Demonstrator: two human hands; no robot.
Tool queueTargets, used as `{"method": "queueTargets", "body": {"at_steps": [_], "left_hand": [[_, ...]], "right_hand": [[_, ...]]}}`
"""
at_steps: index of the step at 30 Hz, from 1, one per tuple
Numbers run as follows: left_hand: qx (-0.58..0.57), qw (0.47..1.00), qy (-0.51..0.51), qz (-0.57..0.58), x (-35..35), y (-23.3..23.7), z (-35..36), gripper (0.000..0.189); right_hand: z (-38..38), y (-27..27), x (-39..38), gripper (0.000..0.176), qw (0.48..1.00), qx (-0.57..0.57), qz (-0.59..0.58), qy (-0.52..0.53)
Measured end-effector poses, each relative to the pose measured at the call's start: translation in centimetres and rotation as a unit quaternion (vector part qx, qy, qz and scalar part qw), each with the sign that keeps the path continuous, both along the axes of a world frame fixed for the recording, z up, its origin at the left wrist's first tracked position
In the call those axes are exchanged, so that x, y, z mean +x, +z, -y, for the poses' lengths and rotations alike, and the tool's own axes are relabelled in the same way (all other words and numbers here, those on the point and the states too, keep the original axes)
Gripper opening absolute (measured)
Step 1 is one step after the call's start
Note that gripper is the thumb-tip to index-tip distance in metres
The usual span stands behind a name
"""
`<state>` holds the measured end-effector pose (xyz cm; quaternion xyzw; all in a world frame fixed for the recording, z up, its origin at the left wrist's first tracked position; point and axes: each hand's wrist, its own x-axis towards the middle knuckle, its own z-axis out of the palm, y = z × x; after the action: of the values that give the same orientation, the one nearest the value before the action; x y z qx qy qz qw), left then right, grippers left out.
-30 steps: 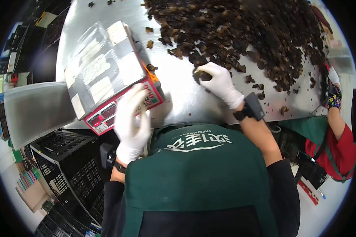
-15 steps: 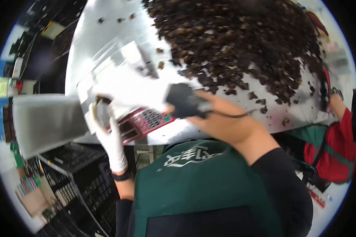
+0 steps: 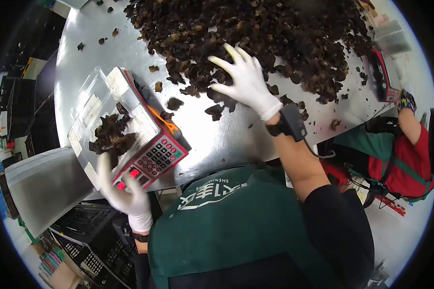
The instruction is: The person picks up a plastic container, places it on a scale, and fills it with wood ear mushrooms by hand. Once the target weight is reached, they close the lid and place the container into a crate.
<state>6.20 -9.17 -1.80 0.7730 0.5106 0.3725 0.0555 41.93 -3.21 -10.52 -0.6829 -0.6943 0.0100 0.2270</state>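
Observation:
My right hand [image 3: 246, 82], in a white glove, reaches over the near edge of a large pile of dark, dried-looking pieces [image 3: 255, 33], its fingers spread and holding nothing. My left hand [image 3: 123, 192], also gloved and slightly blurred, is beside the near edge of a red scale [image 3: 156, 156] with a keypad and lit red digits. Its thumb and fingers are apart. On the scale lies a clear plastic container [image 3: 89, 103] with a clump of dark pieces [image 3: 113, 135] inside.
An orange-handled tool [image 3: 164, 120] lies by the scale. A grey bin [image 3: 46, 185] stands at the metal table's left edge, near black crates [image 3: 89, 236]. At the right are a second red scale [image 3: 383, 77] and another person's gloved hand [image 3: 406, 102].
My right hand has moved from over the scale to the pile at the right. My left hand has drawn down toward me. The container and its dark clump are now uncovered.

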Motion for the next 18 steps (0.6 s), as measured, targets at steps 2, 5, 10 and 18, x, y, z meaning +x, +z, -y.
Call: {"method": "queueTargets", "body": {"at_steps": [2,5,10,18], "left_hand": [[-0.092,0.981,-0.173,-0.008,3.4,0.1,-0.2,0.055],[-0.286,0.898,-0.334,-0.025,9.5,-2.1,-1.5,0.058],[-0.224,0.941,-0.241,-0.08,15.4,-9.6,-3.1,0.073],[-0.275,0.926,-0.249,0.071,15.3,-12.7,1.2,0.082]], "right_hand": [[3.7,-2.2,0.6,0.067,0.998,-0.06,-0.016,0.031],[8.6,-3.0,-0.9,0.067,0.994,-0.058,-0.021,0.087],[13.8,-2.6,0.3,0.071,0.998,-0.057,-0.02,0.011],[12.7,-2.8,-0.3,0.089,0.995,-0.043,-0.093,0.018]]}}
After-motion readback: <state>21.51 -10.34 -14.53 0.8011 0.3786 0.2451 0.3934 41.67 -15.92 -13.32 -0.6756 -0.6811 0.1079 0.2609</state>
